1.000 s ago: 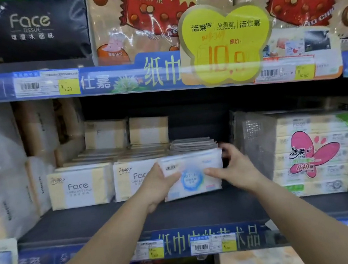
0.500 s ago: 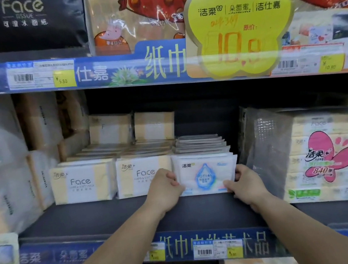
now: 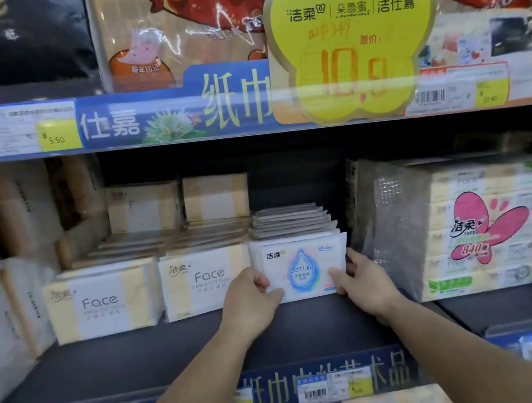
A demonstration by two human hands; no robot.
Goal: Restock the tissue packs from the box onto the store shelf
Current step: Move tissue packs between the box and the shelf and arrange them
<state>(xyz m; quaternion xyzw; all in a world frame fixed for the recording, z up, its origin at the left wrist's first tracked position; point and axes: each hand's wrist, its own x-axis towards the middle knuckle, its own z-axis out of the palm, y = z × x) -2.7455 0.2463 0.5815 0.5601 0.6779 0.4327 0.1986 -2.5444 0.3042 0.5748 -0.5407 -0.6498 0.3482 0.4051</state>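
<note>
A white tissue pack with a blue drop and the word LOTION point(image 3: 301, 268) stands upright on the dark shelf point(image 3: 182, 350), at the front of a row of like packs point(image 3: 290, 220). My left hand point(image 3: 251, 299) grips its lower left corner. My right hand point(image 3: 361, 281) holds its lower right edge, fingers wrapped around the side. The pack's bottom rests on the shelf. No box is in view.
Two cream Face tissue packs point(image 3: 103, 302) point(image 3: 206, 282) stand left of the white pack. A large wrapped bundle with a pink butterfly point(image 3: 479, 226) fills the right. Above hangs a yellow price sign point(image 3: 351, 45). Bare shelf lies in front of the packs.
Both hands have carried the white pack down and back until it stands on the shelf against the row. The view has moved closer to the shelf.
</note>
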